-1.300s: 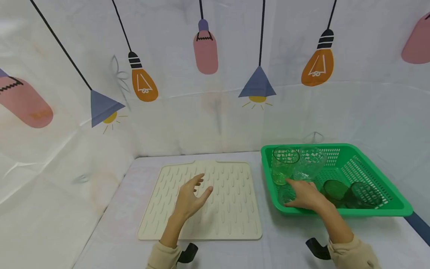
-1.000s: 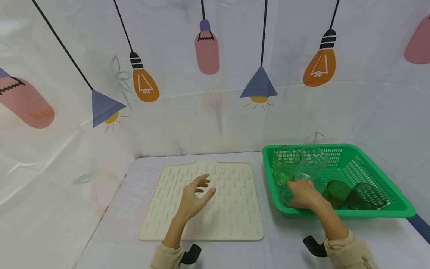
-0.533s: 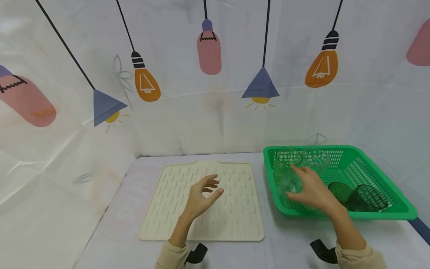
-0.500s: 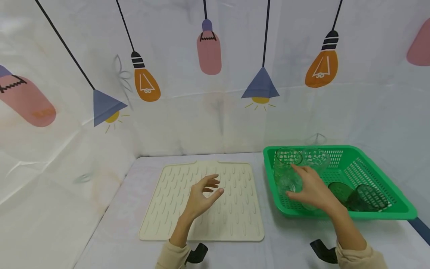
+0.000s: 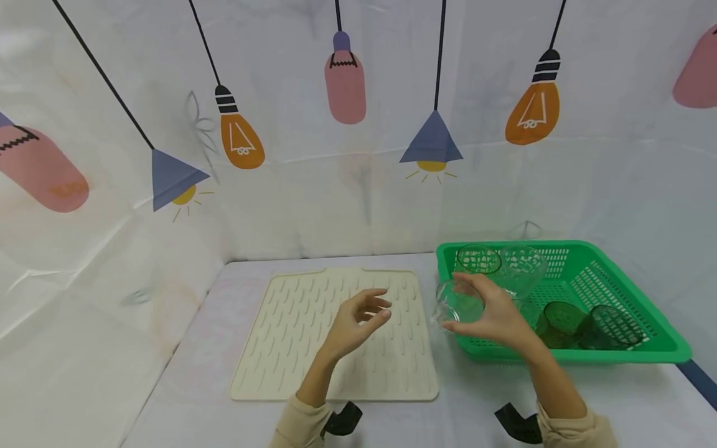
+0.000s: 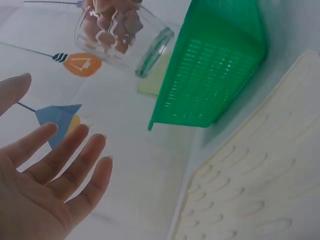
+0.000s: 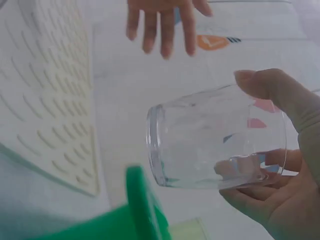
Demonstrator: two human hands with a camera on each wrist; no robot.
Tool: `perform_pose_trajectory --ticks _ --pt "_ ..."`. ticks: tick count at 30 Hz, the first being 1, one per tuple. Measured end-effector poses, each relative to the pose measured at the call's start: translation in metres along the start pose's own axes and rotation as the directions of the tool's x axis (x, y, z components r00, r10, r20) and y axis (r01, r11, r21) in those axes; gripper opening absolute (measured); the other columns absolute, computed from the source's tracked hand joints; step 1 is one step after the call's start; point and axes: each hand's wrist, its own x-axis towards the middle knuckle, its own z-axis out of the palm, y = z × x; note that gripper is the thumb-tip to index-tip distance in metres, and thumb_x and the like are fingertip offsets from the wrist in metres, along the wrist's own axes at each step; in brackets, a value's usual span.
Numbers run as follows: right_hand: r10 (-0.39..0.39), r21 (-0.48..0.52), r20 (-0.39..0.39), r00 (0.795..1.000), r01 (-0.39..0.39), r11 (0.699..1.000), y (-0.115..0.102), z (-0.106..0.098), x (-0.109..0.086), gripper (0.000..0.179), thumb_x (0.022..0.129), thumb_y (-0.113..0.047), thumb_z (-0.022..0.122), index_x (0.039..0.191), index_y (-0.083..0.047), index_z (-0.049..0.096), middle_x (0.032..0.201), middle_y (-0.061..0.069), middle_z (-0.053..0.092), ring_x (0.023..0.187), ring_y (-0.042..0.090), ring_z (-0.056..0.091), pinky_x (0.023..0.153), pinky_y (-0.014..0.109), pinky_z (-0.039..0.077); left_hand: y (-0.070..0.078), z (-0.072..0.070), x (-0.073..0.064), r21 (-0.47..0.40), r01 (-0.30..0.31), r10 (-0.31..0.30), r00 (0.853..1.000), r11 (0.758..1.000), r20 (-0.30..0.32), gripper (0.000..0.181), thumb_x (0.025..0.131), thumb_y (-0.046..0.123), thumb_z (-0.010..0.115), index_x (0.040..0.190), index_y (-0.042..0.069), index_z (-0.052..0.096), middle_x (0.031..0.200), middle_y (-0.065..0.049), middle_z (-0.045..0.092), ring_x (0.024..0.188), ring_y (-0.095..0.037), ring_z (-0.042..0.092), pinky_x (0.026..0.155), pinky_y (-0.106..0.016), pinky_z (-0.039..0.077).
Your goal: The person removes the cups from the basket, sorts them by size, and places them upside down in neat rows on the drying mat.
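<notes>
A clear drinking glass (image 5: 455,303) is gripped near its rim by my right hand (image 5: 493,314), thumb on one side and fingers on the other. In the right wrist view the glass (image 7: 210,140) has a thick base that points away from the palm. It is held at the left edge of the green basket (image 5: 663,339). My left hand (image 5: 355,320) hovers over the cream drying mat (image 5: 280,367), fingers relaxed and holding nothing. Seen from the left wrist, that hand (image 6: 55,180) has its fingers spread apart.
Inside the basket stand a yellowish-green glass (image 5: 476,258) and a clear glass (image 5: 523,267) at the back left. Two dark glasses, one green (image 5: 560,323) and one grey (image 5: 613,326), lean near its front. A white cloth wall (image 5: 336,211) rises behind the table.
My right hand has lifted the clear glass from the basket and carried it left to the basket's edge. My left hand has drifted right over the mat.
</notes>
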Motion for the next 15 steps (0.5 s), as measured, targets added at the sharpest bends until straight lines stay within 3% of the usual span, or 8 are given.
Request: perform_pose_trajectory --ticks 4,13,15 --pt "-0.04 0.037 0.022 0.999 0.039 0.999 -0.005 0.015 0.004 0.076 0.062 -0.009 0.086 0.127 0.006 0.049 0.112 0.018 0.057 0.102 0.038 0.06 0.081 0.053 0.052 0.005 0.007 0.003 -0.016 -0.006 0.008 0.997 1.0 0.07 0.041 0.089 0.001 0.058 0.129 -0.007 0.049 0.115 -0.026 0.061 0.102 -0.041 0.06 0.085 -0.041 0.052" --pt "-0.047 0.073 0.047 0.998 0.043 0.996 -0.013 0.033 0.01 0.075 0.067 -0.011 0.084 0.129 0.007 0.047 0.118 0.019 0.055 0.108 0.037 0.056 0.086 0.052 0.05 0.012 0.021 0.009 -0.023 -0.042 0.044 0.992 0.999 0.119 0.05 0.086 -0.002 0.063 0.132 -0.009 0.046 0.123 -0.028 0.055 0.107 -0.044 0.057 0.085 -0.049 0.052" --pt "-0.058 0.071 0.04 0.998 0.056 0.996 -0.013 0.036 0.011 0.074 0.066 -0.009 0.084 0.128 0.008 0.048 0.118 0.02 0.055 0.108 0.037 0.057 0.086 0.051 0.05 0.001 0.024 0.011 -0.014 -0.041 0.043 0.992 0.999 0.118 0.049 0.088 0.004 0.063 0.133 -0.008 0.045 0.128 -0.026 0.053 0.109 -0.041 0.057 0.086 -0.042 0.054"
